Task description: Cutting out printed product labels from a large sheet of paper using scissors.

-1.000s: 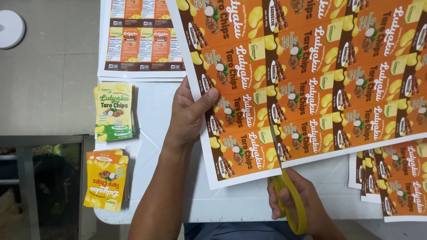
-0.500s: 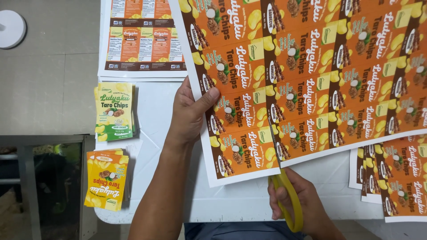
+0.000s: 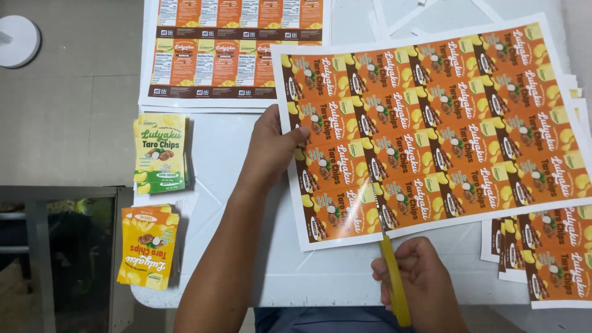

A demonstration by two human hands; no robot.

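Here, on a white table (image 3: pixel 246 271), the left hand (image 3: pixel 271 145) pins the label sheet (image 3: pixel 431 123); the right hand (image 3: pixel 422 280) grips yellow scissors (image 3: pixel 394 283).

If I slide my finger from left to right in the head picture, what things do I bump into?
White round disc → yellow label stack → left hand → scissors in the right hand → orange sheets stacked at the right edge.

I see a white table (image 3: pixel 246 271) carrying printed label sheets (image 3: pixel 237 52), a green label stack (image 3: pixel 160 153), a yellow label stack (image 3: pixel 148 246) and more orange sheets (image 3: pixel 549 259).
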